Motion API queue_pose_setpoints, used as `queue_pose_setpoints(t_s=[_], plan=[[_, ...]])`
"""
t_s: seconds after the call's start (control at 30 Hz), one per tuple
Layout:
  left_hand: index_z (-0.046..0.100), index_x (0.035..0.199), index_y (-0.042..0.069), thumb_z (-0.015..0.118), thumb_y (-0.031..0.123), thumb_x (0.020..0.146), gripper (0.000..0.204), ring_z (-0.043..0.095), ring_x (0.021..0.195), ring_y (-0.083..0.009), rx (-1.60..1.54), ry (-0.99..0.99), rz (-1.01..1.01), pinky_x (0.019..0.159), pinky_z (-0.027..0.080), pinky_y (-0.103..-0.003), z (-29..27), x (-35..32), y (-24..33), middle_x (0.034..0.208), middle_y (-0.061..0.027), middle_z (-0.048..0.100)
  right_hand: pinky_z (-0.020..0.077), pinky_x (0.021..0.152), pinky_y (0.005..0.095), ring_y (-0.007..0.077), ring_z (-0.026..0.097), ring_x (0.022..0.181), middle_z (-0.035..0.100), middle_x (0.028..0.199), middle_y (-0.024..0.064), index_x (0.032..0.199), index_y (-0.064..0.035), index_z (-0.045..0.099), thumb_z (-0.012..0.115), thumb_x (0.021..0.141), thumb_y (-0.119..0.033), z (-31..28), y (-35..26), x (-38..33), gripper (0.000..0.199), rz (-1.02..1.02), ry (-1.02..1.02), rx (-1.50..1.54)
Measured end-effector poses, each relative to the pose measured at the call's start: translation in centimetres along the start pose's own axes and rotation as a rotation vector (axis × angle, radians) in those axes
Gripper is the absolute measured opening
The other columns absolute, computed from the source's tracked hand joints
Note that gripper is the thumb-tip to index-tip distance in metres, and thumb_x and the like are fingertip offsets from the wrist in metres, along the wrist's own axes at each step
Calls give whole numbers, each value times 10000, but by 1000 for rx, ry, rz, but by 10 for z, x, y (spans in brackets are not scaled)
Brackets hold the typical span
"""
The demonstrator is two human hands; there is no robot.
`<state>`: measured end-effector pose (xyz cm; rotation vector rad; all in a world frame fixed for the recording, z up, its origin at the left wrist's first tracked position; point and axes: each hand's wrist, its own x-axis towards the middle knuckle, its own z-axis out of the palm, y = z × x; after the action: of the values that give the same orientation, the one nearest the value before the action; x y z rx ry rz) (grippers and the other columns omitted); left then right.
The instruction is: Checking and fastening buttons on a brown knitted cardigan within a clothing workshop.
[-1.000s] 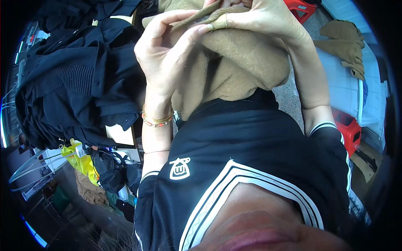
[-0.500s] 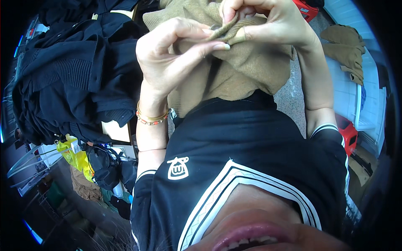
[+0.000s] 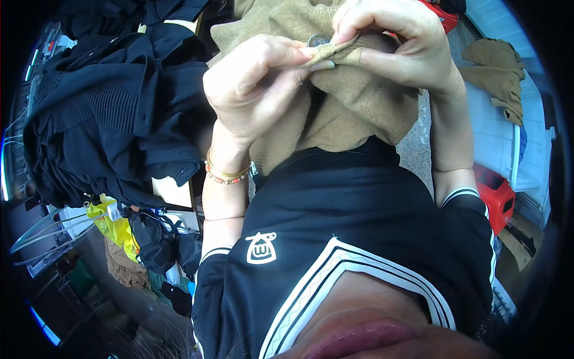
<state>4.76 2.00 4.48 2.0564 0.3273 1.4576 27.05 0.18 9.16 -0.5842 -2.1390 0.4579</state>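
Observation:
A tan knitted garment (image 3: pixel 359 107) lies bunched over my lap, its upper part raised between my hands. My left hand (image 3: pixel 257 78) pinches the garment's folded edge between thumb and fingers. Close on its right, my right hand (image 3: pixel 397 45) grips the same edge, fingers above and thumb below. A round dark button (image 3: pixel 318 40) shows on the cloth between the two hands. The fingertips of both hands press the fold together, and the underside of the cloth there is hidden.
A heap of black knitted garments (image 3: pixel 113 107) is piled at my left. Below it hang a yellow plastic bag (image 3: pixel 113 224) and a black bag (image 3: pixel 154 242). At right, a brown garment (image 3: pixel 493 75) lies on a white surface, with a red container (image 3: pixel 495 197) nearer me.
Both hands and the pinched edge have shifted slightly to the right. The button, mostly covered before, now shows its face between my hands. Both hands keep their hold.

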Motion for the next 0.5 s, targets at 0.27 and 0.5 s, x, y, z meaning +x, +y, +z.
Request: queue_pose_setpoints(t_s=[0.27, 0.5], plan=[[641, 883, -19, 682, -96, 736, 172, 674, 763, -186, 297, 78, 105, 668, 532, -246, 12, -2, -5, 843, -126, 682, 504, 747, 293, 225, 651, 822, 666, 893, 125, 924, 13, 661, 702, 724, 13, 16, -16, -12, 204, 172, 90, -80], [618, 964, -29, 644, -69, 823, 149, 613, 812, -94, 418, 125, -176, 683, 494, -219, 1, 5, -1, 922, -72, 652, 531, 766, 330, 249, 636, 926, 596, 1138, 90, 1171, -84, 589, 681, 717, -38, 26, -17, -40, 466, 306, 278, -622]])
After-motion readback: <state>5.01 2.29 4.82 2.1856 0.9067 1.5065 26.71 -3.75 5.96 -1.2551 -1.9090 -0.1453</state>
